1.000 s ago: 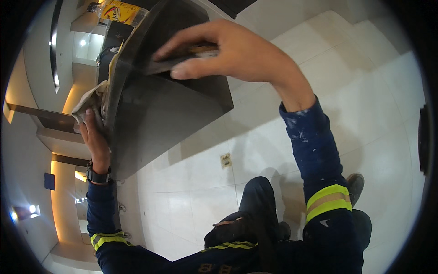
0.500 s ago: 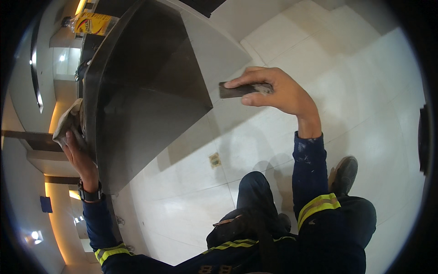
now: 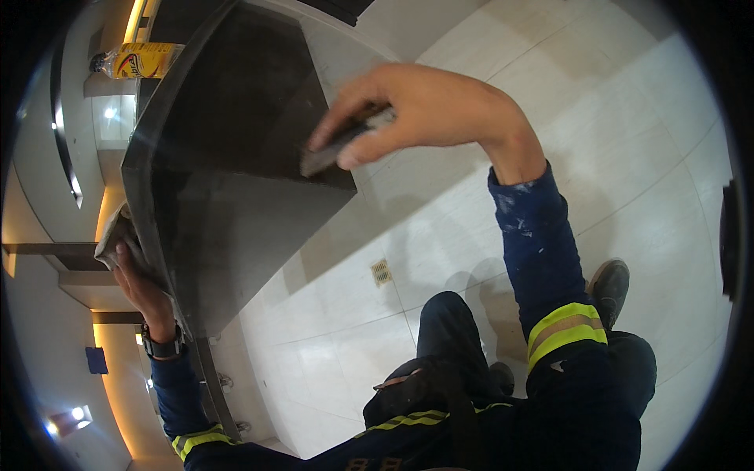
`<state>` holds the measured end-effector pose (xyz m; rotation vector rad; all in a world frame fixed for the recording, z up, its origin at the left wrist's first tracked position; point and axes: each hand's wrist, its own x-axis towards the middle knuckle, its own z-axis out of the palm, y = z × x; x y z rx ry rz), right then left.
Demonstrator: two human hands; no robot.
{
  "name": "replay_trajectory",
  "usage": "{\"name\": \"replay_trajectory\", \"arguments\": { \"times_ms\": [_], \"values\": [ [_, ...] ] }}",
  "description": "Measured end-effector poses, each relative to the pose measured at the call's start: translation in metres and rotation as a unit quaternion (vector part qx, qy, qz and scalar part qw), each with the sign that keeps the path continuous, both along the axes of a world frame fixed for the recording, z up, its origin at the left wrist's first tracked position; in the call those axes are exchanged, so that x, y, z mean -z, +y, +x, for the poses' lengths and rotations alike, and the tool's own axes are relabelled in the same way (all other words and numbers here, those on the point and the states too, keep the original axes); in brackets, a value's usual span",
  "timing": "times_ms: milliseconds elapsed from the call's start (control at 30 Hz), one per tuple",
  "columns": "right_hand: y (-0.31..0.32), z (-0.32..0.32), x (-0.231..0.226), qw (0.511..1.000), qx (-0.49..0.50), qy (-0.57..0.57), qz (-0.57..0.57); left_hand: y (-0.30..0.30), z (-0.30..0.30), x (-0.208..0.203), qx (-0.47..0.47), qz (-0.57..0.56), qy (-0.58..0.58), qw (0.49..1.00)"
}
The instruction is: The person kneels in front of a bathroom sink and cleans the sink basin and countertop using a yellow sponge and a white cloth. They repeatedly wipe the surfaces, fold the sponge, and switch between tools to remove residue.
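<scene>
A large dark panel (image 3: 228, 212), like the side of a counter, stands at the left with a smooth, faintly shiny face. My right hand (image 3: 428, 110) pinches a small dark flat block (image 3: 320, 159) between thumb and fingers, just in front of the panel's right part. The block is blurred by motion, and I cannot tell whether it touches the panel. A greyish cloth (image 3: 112, 237) is bunched under my left hand (image 3: 141, 286), which grips it at the panel's left edge. The fingertips of that hand are partly hidden by the cloth and the edge.
On the surface behind the panel's upper left rests a clear bottle (image 3: 141, 61) with a yellow label. Pale floor tiles (image 3: 330, 361) hold a small square drain cover (image 3: 381, 272). Metal fittings (image 3: 226, 381) show low at the left, near my left sleeve. My shoe (image 3: 609, 292) is at the right.
My right hand has moved left and slightly up with the block, from over the floor to the panel's face. The left hand stays at the edge with the cloth. The view has shifted slightly.
</scene>
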<state>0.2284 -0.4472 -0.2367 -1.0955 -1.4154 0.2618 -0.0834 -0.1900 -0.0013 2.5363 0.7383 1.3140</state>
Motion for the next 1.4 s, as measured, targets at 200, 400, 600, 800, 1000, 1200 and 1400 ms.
{"name": "replay_trajectory", "arguments": {
  "times_ms": [200, 400, 600, 800, 1000, 1200, 1400],
  "values": [
    [0.005, -0.007, -0.001, 0.997, -0.014, 0.047, 0.061, -0.015, 0.008, 0.006, 0.016, -0.051, -0.037, 0.998],
    [0.003, -0.006, 0.005, 0.998, -0.049, 0.037, 0.025, 0.005, -0.006, 0.001, 0.003, -0.025, -0.022, 0.999],
    [0.012, 0.003, -0.022, 0.997, 0.000, 0.015, 0.074, -0.010, 0.008, 0.003, 0.001, -0.017, -0.010, 1.000],
    [0.013, -0.006, 0.007, 0.998, 0.015, 0.028, 0.053, -0.006, -0.001, 0.004, -0.028, -0.011, -0.014, 0.999],
    [0.012, 0.003, -0.007, 0.998, 0.028, 0.027, 0.047, 0.011, -0.007, 0.000, 0.012, -0.004, -0.019, 1.000],
    [-0.021, -0.003, 0.030, 0.884, 0.202, 0.384, 0.176, -0.003, 0.012, 0.027, 0.011, 0.246, -0.108, 0.963],
    [-0.044, -0.023, 0.024, 0.730, 0.367, 0.495, 0.296, -0.069, 0.007, 0.072, -0.047, 0.658, 0.029, 0.751]
  ]
}}
